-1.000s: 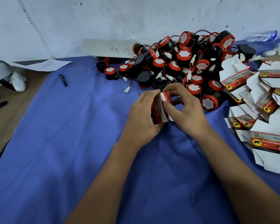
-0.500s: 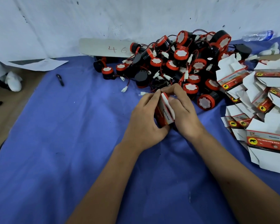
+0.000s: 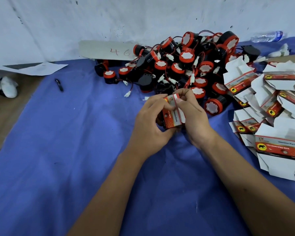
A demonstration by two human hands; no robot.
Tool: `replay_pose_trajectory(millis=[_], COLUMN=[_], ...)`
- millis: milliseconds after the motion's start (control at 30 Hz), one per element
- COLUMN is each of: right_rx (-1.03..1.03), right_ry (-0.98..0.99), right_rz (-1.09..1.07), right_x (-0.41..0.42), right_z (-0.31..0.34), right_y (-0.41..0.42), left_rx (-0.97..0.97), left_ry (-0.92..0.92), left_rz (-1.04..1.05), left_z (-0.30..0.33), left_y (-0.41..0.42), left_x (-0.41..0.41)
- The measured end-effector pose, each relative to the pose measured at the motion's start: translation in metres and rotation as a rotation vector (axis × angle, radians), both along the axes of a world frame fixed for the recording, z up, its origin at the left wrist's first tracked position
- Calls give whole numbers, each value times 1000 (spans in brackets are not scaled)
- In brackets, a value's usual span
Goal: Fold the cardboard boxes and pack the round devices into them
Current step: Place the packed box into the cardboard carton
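Together, left hand and right hand, fingers curled, gripping box

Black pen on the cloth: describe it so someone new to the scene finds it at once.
Start at the blue cloth covering the table and go to its far left part, near the white paper sheet. The black pen lies there alone on bare cloth, well left of the pile of round devices. It is the only slim dark stick on the blue.
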State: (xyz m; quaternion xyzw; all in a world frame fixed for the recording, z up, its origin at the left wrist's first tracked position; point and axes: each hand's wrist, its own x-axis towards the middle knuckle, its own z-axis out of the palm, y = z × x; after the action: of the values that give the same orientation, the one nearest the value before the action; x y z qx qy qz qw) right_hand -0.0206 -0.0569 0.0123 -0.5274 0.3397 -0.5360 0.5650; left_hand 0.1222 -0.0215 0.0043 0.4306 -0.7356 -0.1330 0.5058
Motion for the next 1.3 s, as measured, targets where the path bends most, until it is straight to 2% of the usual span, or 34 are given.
replay_pose_trajectory(millis=[67, 133, 200, 333, 433, 733, 833, 967, 1133, 1300], right_rx=[7, 64, 65, 57, 26, -136, -95, 92, 172, 103], right_ry=[111, 95, 23, 33, 47, 244, 122, -129, -77, 45], right_rz=[-41, -36, 84, 289, 340, 130, 68, 30, 86, -43], right_x=[5, 6, 0, -16, -19, -4, 3, 3, -4, 0], right_z=[2, 6, 8, 9, 4, -3, -3, 1, 2, -1], right_y=[2, 4, 4, 1, 0, 0, -1, -1, 2, 4], left_rx=[31, 81, 131, 285, 340, 320, 263, 244, 218, 200], left_ry=[-2, 31, 83, 192, 228, 210, 203, 227, 147, 121], left_rz=[6, 11, -5, -74, -101, -112, -73, -71, -98, -89], left_z=[0, 2, 3, 6, 6, 3, 6, 7, 4, -2], left_y=[0, 1, 1, 2, 2, 2, 2, 2, 2, -1], left_x=[1, 2, 6, 18, 24, 19, 13, 9, 8, 7])
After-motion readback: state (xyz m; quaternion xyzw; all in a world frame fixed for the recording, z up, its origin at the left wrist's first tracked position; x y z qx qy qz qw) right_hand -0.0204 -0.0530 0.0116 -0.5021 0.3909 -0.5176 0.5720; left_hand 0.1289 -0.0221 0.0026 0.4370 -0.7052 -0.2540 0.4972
